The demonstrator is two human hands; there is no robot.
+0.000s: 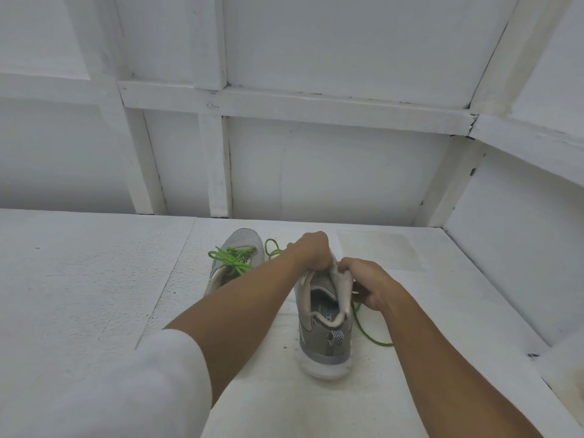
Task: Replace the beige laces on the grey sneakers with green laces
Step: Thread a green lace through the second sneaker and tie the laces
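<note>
- Your left hand (311,251) is curled tight on the near sneaker (325,336) at its lacing.
- Your right hand (369,282) pinches that shoe's pale tongue (343,281).
- The insole label (328,317) shows only "Y FO".
- A loose green lace (366,330) trails on the white table (94,279), right of it.
- The far sneaker (246,240), behind-left, carries tied green laces (234,257).

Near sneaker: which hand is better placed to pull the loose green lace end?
Probably right. The right hand sits beside the green lace trailing along the near sneaker's right side; the left hand grips the tongue's far side.
</note>
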